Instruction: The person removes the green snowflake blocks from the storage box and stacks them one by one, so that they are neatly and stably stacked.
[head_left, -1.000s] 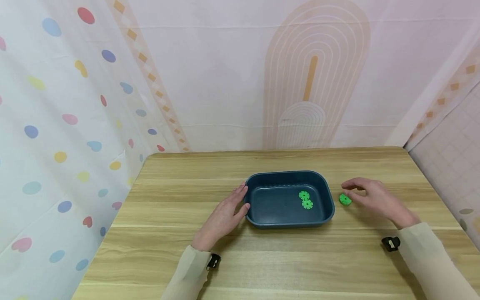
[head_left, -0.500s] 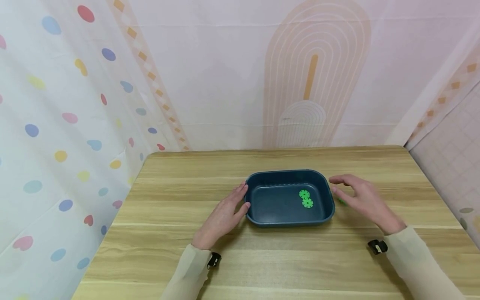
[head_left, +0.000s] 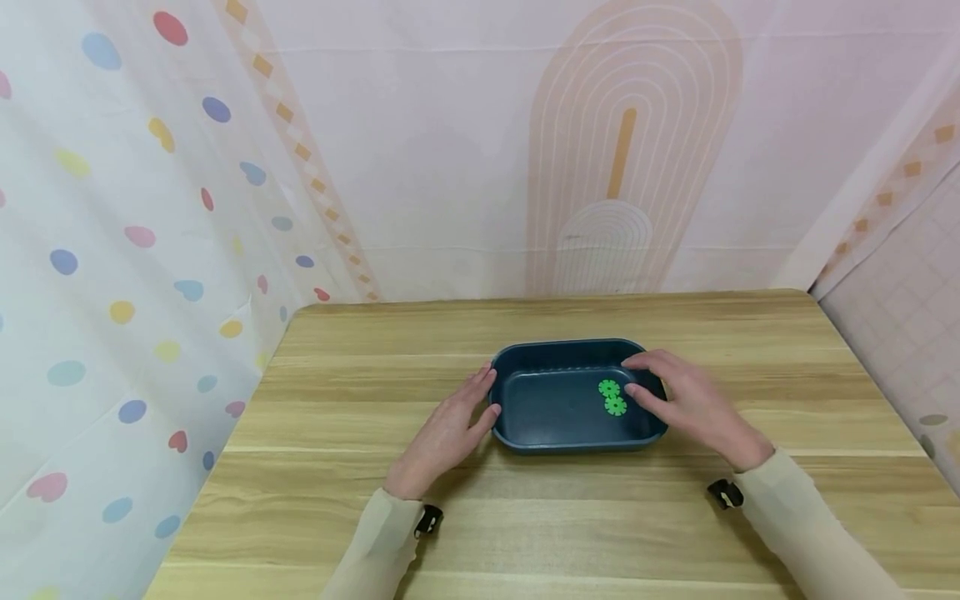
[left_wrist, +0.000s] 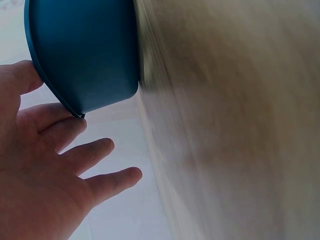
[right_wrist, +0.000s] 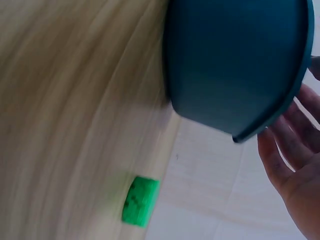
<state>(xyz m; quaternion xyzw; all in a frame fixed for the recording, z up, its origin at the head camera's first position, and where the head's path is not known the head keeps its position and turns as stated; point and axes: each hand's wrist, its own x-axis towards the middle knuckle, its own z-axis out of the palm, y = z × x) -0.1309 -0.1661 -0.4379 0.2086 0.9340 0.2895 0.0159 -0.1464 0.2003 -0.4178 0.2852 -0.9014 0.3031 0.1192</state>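
Observation:
A dark blue rectangular tray stands on the wooden table. Inside it, toward its right end, lie two bright green notched discs, edges touching. My left hand rests at the tray's left end, thumb and fingertips against the rim, the other fingers extended. Over the right end reaches my right hand, thumb and index finger apart beside the discs, with nothing visible between them. In the right wrist view, a short green stack sits on the table outside the tray; the right hand hides it in the head view.
The wood-grain table reaches back to a pale patterned curtain. Another curtain with coloured dots and hearts hangs on the left. A small black device is strapped at the right wrist.
My right hand has moved left, from beside the green stack to over the tray's right end. The left hand, the tray and the two discs stay where they were.

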